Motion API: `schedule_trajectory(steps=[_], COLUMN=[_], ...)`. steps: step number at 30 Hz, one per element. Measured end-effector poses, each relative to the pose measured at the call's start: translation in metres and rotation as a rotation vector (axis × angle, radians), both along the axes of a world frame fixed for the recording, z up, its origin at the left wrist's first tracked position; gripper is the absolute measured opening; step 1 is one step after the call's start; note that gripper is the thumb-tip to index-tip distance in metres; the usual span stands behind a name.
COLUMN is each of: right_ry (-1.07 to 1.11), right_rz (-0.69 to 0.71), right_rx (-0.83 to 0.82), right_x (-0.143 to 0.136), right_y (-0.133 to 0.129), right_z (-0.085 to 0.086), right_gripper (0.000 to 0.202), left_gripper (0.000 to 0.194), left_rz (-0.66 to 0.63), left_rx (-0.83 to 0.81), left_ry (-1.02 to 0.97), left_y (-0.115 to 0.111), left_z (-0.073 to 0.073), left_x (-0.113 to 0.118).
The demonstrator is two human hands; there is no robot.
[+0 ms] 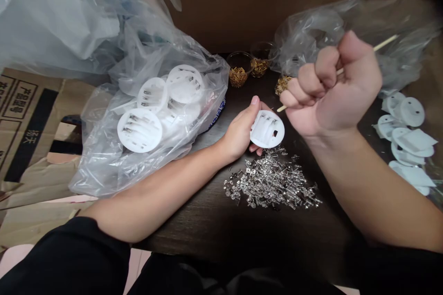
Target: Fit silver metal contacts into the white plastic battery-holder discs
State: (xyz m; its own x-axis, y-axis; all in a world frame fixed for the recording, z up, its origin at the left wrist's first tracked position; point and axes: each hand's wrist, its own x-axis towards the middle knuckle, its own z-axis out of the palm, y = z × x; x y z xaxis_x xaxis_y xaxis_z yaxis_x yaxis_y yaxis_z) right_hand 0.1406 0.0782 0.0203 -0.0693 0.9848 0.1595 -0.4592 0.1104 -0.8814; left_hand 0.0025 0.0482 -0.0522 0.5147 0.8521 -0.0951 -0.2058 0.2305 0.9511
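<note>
My left hand is closed on a round white plastic battery holder, its slotted face turned up. Small metal contacts show in its upper part, and a dark square hole lies near its right edge. A thin wooden stick passes through the closed fist of my right hand. The stick's lower tip is close to the holder's upper right rim. Below the left hand, a loose heap of small silver metal contacts and springs spreads over the dark table.
A clear plastic bag at left carries several similar white discs. Clear cups of gold-coloured small parts stand at the back. More white plastic pieces lie at right by another clear bag. Cardboard walls the back.
</note>
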Motion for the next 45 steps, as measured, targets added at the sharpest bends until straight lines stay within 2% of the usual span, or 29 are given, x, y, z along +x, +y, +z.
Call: schedule_trajectory(steps=[2,4,7,9,10,12,17,19,21,25,29,36,40,45], right_ry=[-0.132,-0.397,-0.933,-1.083,-1.100,-1.077,-1.111,-1.117,-1.110,-1.182,-1.227,-1.222,-1.236,-1.220], right_rz=[-0.053,-0.138,-0.201,-0.136,-0.123,-0.220,-0.415,-0.476,-0.504,-0.507,-0.488,-0.297,-0.171,-0.122], right_rx=[0.040,0.138,0.352,0.478,0.528,0.592,0.957,1.047,1.091,1.120,1.108,0.920,0.846,0.823], right_x=[0.011,0.024,0.041,0.047,0.049,0.052,0.060,0.064,0.066,0.068,0.067,0.064,0.065,0.067], right_y=[0.002,-0.001,-0.020,-0.038,-0.048,-0.064,-0.080,-0.080,-0.080,-0.081,-0.081,-0.078,-0.075,-0.073], right_z=[0.006,0.006,-0.007,-0.020,-0.027,-0.039,-0.052,-0.054,-0.055,-0.058,-0.061,-0.057,-0.054,-0.056], right_gripper=[0.055,0.047,0.032,0.016,0.010,0.007,0.022,0.022,0.020,0.024,0.028,0.014,0.012,0.011], left_gripper=[0.064,0.057,0.052,0.057,0.059,0.058,0.043,0.039,0.043,0.045,0.043,0.046,0.044,0.040], left_rz=[0.004,0.038,0.098,0.084,0.058,-0.011,0.068,0.065,0.081,0.140,0.168,0.166,0.149,0.153], left_rx=[0.027,0.078,0.260,0.451,0.523,0.666,1.187,1.348,1.457,1.599,1.659,1.688,1.705,1.727], left_ry=[0.002,0.011,0.044,0.109,0.160,0.246,0.439,0.521,0.592,0.690,0.740,0.806,0.812,0.834], left_y=[-0.002,-0.003,-0.004,-0.004,-0.004,-0.005,-0.003,-0.002,-0.002,-0.002,0.000,0.003,0.002,0.000], left_z=[0.002,0.003,0.001,-0.001,-0.001,0.000,0.008,0.010,0.011,0.011,0.011,0.008,0.007,0.009], left_x=[-0.001,-0.003,-0.007,-0.011,-0.012,-0.014,-0.018,-0.019,-0.020,-0.020,-0.019,-0.021,-0.023,-0.025])
